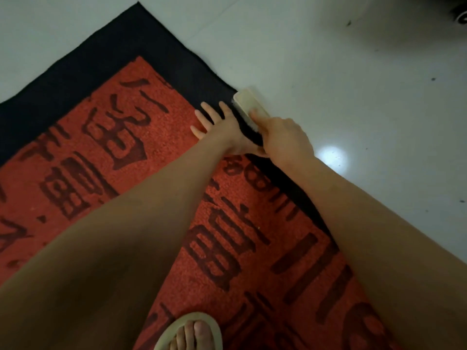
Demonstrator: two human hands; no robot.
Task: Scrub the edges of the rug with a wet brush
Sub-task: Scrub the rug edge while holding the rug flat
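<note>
I am seeing the right hand (283, 137) gripping the brush (249, 106), fingers curled round its pale back, with the dark bristles lying on the black border of the rug (156, 152) at about one o'clock from the middle of the view. The left hand (217, 127) is pressing flat on the rug just beside it, at nine o'clock from the brush, fingers spread wide and holding nothing. The rug (red with dark characters) is lying on the pale floor (353, 84). A foot in a sandal (192, 332) is standing on the rug at six o'clock.
</note>
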